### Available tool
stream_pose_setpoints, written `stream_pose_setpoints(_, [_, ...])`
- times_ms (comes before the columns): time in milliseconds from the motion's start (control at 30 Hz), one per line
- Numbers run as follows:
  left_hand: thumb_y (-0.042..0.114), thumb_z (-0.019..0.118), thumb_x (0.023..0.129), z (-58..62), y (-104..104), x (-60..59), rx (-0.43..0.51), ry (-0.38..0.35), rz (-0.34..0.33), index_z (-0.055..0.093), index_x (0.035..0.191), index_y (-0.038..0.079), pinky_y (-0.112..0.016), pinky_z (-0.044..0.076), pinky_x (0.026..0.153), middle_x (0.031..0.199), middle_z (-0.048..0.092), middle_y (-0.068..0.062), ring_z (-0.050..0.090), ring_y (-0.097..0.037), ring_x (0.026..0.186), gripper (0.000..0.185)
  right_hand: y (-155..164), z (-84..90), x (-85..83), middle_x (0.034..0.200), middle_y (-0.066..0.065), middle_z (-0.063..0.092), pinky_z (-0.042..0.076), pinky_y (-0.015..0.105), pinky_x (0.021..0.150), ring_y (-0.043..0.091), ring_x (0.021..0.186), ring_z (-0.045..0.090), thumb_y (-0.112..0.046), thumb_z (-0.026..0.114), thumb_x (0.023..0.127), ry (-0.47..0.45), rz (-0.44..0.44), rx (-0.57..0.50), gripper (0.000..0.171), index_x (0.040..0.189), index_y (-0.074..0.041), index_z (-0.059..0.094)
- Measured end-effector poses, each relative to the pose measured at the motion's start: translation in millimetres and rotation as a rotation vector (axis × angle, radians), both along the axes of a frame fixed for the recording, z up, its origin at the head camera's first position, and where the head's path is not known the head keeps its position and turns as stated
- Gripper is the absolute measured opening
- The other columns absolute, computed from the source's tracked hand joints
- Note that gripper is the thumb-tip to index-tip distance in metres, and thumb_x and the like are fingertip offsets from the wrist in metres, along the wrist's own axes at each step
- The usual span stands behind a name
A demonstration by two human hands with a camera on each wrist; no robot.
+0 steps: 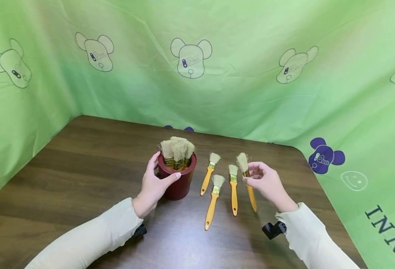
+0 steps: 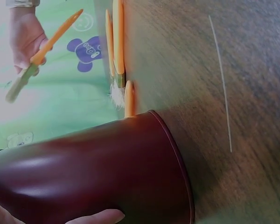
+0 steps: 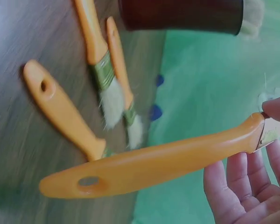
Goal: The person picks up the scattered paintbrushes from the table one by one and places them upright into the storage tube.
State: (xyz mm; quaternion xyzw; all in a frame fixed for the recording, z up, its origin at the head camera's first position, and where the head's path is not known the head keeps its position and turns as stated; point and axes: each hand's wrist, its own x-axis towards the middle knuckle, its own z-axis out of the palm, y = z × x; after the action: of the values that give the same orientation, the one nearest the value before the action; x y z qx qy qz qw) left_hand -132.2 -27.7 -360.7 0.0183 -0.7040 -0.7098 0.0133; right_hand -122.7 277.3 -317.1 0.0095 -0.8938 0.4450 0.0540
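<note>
My left hand (image 1: 154, 185) grips a dark red cylindrical holder (image 1: 180, 185), thumb at the front of its rim and fingers at its left side. Several paintbrushes (image 1: 179, 149) stand in it, pale bristles up. My right hand (image 1: 268, 182) pinches another paintbrush (image 3: 154, 163) by its metal band; the brush is lifted off the table, bristles up, orange handle pointing down. Between the hands, three paintbrushes lie flat with bristles away from me: one at the back (image 1: 207, 179), one in front (image 1: 211, 209), one on the right (image 1: 234, 194).
The brown wood-grain table (image 1: 93, 160) runs back to a green curtain (image 1: 231, 101) printed with bear heads. A thin pale strand (image 2: 222, 84) lies on the table in the left wrist view. Black wrist mounts (image 1: 274, 229) hang under the sleeves.
</note>
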Motion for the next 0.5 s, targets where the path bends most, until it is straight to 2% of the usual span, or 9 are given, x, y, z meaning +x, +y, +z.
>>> stream_pose_setpoints(300, [0.009, 0.076, 0.078, 1.7, 0.4, -2.0, 0.018, -0.002, -0.004, 0.028, 0.149, 0.013, -0.050, 0.037, 0.102, 0.143, 0.039, -0.013, 0.040, -0.031, 0.128, 0.086, -37.9, 24.3, -13.0, 0.092, 0.010, 0.058, 0.048, 0.020, 0.071, 0.012, 0.080, 0.056, 0.002, 0.071, 0.076, 0.114, 0.114, 0.003, 0.036, 0.109, 0.006, 0.058])
stream_pose_setpoints(500, [0.008, 0.076, 0.077, 0.5, 0.6, -2.4, 0.022, -0.016, -0.002, 0.028, 0.148, 0.013, -0.049, 0.038, 0.102, 0.143, 0.039, -0.012, 0.040, -0.030, 0.128, 0.086, -65.7, 49.4, -17.9, 0.089, 0.008, 0.058, 0.048, 0.020, 0.073, 0.008, 0.079, 0.058, 0.007, 0.070, 0.076, 0.226, 0.173, -0.097, 0.035, 0.109, 0.007, 0.058])
